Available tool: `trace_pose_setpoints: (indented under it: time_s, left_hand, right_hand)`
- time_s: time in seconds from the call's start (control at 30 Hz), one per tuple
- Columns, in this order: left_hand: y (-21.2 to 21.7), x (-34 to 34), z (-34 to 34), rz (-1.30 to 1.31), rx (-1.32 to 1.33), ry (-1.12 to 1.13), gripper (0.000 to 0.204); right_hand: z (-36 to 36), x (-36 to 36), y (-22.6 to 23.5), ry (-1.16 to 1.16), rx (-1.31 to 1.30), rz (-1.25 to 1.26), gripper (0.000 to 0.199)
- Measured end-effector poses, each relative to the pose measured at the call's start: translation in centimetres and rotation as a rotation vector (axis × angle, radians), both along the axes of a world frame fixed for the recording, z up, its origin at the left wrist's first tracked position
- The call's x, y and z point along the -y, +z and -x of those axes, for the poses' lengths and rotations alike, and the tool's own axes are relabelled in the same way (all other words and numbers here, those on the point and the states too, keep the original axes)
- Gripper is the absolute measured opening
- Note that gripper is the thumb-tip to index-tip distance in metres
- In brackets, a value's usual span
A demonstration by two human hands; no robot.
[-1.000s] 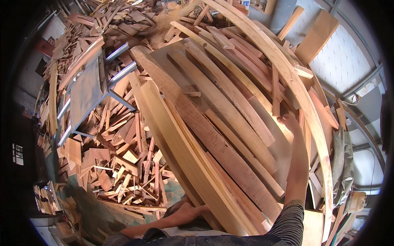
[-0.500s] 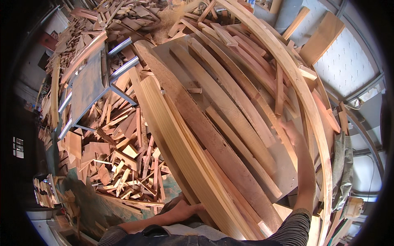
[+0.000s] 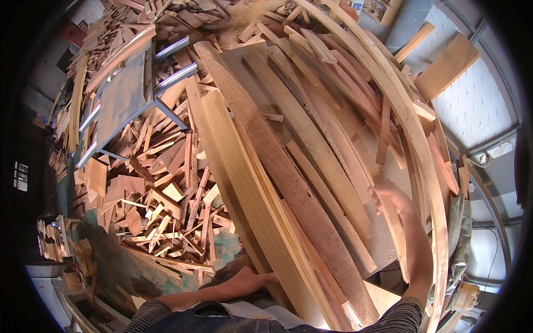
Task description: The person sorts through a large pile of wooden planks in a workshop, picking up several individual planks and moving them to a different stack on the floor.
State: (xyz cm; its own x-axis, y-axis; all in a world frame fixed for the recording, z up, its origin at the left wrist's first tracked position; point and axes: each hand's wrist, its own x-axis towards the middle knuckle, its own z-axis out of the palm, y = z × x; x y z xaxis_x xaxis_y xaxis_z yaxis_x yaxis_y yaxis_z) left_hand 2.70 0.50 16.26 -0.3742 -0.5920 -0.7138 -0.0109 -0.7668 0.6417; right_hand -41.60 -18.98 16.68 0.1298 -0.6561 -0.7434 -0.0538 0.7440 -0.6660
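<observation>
Low at the centre, my left hand [image 3: 244, 282] is at the near left side of a thick pale plank [image 3: 250, 194]. Its thumb presses the plank's edge; the other fingers are in shadow below. My right hand [image 3: 393, 198] reaches out to the right side of the bench, fingers curled over a narrow board [image 3: 395, 236] near the ends of the middle boards. Between the hands lie a long rough brown board [image 3: 283, 183], a shorter narrow strip [image 3: 333, 205] and a wide flat board [image 3: 325, 161], roughly side by side. A small wood block [image 3: 273, 117] sits among them.
A long curved pale plank [image 3: 413, 122] runs along the right. Offcuts [image 3: 166, 216] heap on the floor at left, beside an overturned metal-legged table [image 3: 125, 94]. More boards [image 3: 355, 83] stack at the back. A grey sheet [image 3: 458, 244] hangs at far right.
My right hand has come slightly nearer, from a blur to fingers curled on the narrow board. The far ends of the boards beside it have shifted a little. My left hand stays at the plank.
</observation>
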Motion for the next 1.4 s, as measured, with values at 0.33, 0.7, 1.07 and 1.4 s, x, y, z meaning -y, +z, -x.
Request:
trace_pose_setpoints:
  time_s: [0.33,0.7,1.07,1.4]
  left_hand:
    - [0.0,0.1,-0.4,-0.083,0.05,-0.016,0.075]
    - [-4.5,-0.5,-0.6,0.275,-0.053,-0.073,0.069]
    - [-4.9,-0.5,0.2,0.253,-0.123,-0.026,0.095]
    - [-3.1,-1.0,0.0,0.177,-0.04,0.074,0.078]
  right_hand:
    - [-9.8,-6.0,3.8,0.073,-0.404,0.399,0.045]
    - [-16.4,-29.3,10.7,0.056,-1.255,0.558,0.042]
    - [-22.9,-40.3,11.6,0.047,-1.6,0.695,0.052]
    - [-15.0,-28.1,8.6,0.203,-1.401,0.535,0.048]
